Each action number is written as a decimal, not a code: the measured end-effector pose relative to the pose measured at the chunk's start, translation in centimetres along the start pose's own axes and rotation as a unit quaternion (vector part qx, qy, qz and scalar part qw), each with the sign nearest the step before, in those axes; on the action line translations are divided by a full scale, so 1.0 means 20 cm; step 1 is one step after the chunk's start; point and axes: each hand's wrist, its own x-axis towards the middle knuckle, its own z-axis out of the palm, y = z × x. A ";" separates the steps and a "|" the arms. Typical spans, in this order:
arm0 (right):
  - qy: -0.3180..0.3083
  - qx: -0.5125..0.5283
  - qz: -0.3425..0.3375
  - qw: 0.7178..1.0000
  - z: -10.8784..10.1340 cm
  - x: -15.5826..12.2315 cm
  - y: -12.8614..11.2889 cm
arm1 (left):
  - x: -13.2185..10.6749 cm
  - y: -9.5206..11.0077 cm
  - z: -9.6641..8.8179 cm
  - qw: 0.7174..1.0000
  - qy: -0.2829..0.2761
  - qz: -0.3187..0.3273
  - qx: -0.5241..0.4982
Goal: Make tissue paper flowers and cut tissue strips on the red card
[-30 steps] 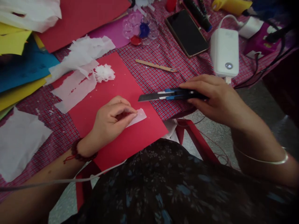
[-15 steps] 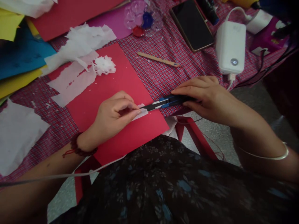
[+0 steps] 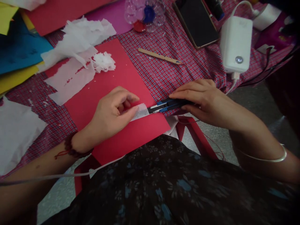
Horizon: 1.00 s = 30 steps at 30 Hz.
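My right hand [image 3: 199,98] is closed around a black-and-blue stapler [image 3: 168,104], with its narrow front end pointing left. The stapler's tip touches the right end of a small folded strip of white tissue paper [image 3: 141,110]. My left hand [image 3: 114,109] is beside the strip's left end, thumb and index finger apart, the thumb at the paper; its other fingers are curled. Under the strip lies a red sheet [image 3: 126,78]. Farther back on this sheet sit a frilled white paper flower [image 3: 103,62] and a torn piece of tissue [image 3: 72,79].
A wooden stick [image 3: 159,56] lies on the checked cloth [image 3: 154,75]. Behind are a phone [image 3: 199,23], a white power bank [image 3: 236,43] with cables, and a clear palette [image 3: 145,15]. Coloured sheets [image 3: 21,50] and torn tissue [image 3: 18,134] are at the left.
My left thumb and index finger have parted and drawn back slightly left, uncovering more of the strip. The stapler has shifted slightly; my right hand still holds it.
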 end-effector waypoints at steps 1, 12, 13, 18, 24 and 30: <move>-0.001 0.000 0.000 1.000 0.00 0.00 0.00 | 0.02 0.01 -0.02 1.000 -0.013 0.007 0.025; -0.003 -0.013 -0.022 1.000 0.00 -0.01 0.01 | 0.20 -0.05 0.08 0.966 -0.140 0.075 0.203; -0.009 -0.014 -0.018 1.000 -0.01 -0.02 0.01 | 0.20 -0.05 0.09 0.965 -0.143 0.072 0.208; -0.007 -0.018 -0.005 1.000 -0.01 -0.10 -0.02 | 0.19 -0.04 0.09 0.954 -0.176 0.058 0.237; 0.016 -0.040 0.015 0.999 0.00 -0.21 -0.02 | 0.19 -0.05 0.09 0.959 -0.153 0.067 0.229; 0.020 -0.048 0.009 0.999 0.01 -0.17 -0.01 | 0.18 -0.06 0.08 0.962 -0.150 0.080 0.213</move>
